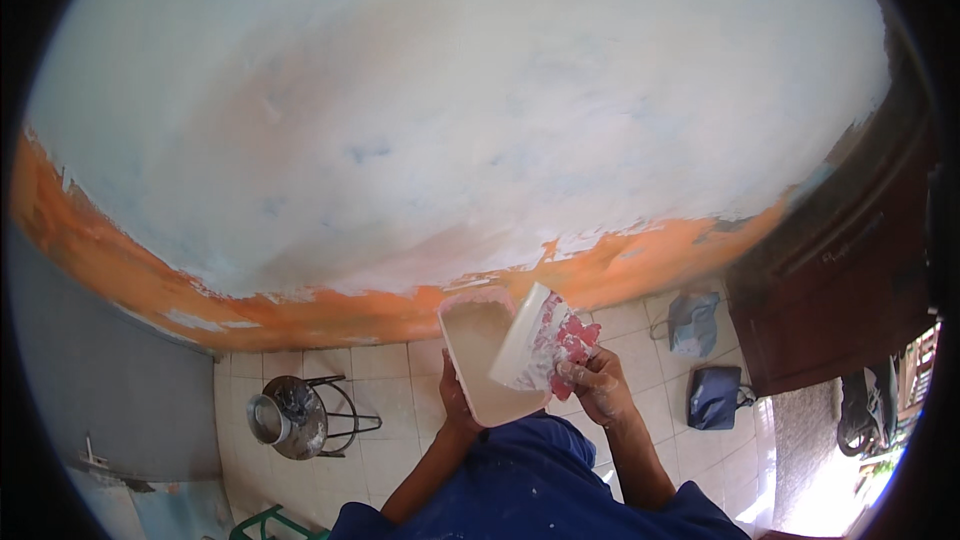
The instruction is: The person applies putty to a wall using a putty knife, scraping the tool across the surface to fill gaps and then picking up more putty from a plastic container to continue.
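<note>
In front of my chest, my left hand [455,397] grips the side of a rectangular pale pink tub [507,414]. Smooth off-white paste lines the inside of the tub. A wide scraper [519,338] with a pale flat blade and a red, paste-smeared part sits in my right hand [600,390], its fingers and thumb closed on the red part. The blade tilts over the tub's right rim; I cannot tell whether it touches. Beyond the tub rises a wall [450,140], coated white with bluish patches above a bare orange band [370,315].
On the tiled floor at left stands a round dark stool [318,430] bearing a metal pot [267,420]. Green metal legs [272,520] show near the lower edge. At right lie a light plastic bag [693,325] and a dark blue bag [714,400], close to a dark brown door [830,270].
</note>
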{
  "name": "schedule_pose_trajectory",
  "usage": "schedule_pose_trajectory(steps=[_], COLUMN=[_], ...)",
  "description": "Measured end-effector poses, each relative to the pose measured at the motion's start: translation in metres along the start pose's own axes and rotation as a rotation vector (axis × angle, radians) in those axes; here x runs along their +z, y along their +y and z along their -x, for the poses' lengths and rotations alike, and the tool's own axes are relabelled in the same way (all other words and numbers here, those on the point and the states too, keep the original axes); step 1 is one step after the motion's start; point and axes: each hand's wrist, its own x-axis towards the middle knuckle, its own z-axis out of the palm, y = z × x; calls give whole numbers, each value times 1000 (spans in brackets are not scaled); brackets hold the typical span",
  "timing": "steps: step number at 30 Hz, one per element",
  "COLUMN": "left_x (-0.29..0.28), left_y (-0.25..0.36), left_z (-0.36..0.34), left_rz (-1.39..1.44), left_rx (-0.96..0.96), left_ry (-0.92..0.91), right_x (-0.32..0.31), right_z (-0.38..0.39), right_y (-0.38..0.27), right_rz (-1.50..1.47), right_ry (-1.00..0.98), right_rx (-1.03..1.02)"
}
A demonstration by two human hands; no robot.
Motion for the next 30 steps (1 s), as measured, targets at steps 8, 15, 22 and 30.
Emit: schedule_pose_trajectory(steps=[8, 15, 22, 30], left_x=[8, 20, 50, 58], left_y=[-5, -9, -5, -1], left_z=[-7, -5, 7, 5], left_rz=[-23, -238, -640, -69], left_rx=[0, 86, 375, 146], left_ry=[-35, -44, -2, 1], right_x=[6, -1, -2, -4], right_z=[9, 6, 2, -4], right_y=[-11, -13, -16, -11], right_rz=[542, 974, 889, 556], right_ry=[94, 93, -12, 12], right_rx=[-435, -686, -646, -385])
